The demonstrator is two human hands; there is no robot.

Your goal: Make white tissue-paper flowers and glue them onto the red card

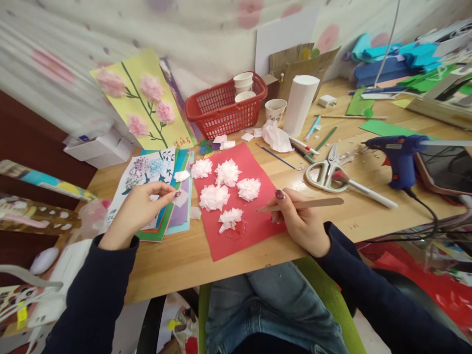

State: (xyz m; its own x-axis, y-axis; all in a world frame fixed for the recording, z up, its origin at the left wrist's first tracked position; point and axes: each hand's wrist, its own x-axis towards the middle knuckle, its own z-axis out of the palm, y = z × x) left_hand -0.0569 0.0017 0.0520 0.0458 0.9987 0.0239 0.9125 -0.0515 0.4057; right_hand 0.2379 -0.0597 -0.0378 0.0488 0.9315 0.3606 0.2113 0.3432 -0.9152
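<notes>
My left hand [157, 199] pinches a small square of thin white paper [180, 198] between thumb and fingertips, left of the red sheet [217, 246]. My right hand [300, 221] is closed around brown tweezers [320, 203], their pointed tip aimed left over the sheet's right side. Several crumpled white tissue-paper flowers lie on the sheet, among them a large one [214, 197] and a smaller, flatter one [230, 220]. Just below the smaller one is a shiny, glue-like ring [236, 231]. Loose white paper pieces [181, 175] lie by my left hand.
A red basket [224, 110] with paper cups stands behind the sheet, beside a white roll [301, 105]. To the right lie scissors [326, 172], a white-handled brush [372, 193] and a blue glue gun [400, 157]. Coloured papers [180, 211] are stacked left.
</notes>
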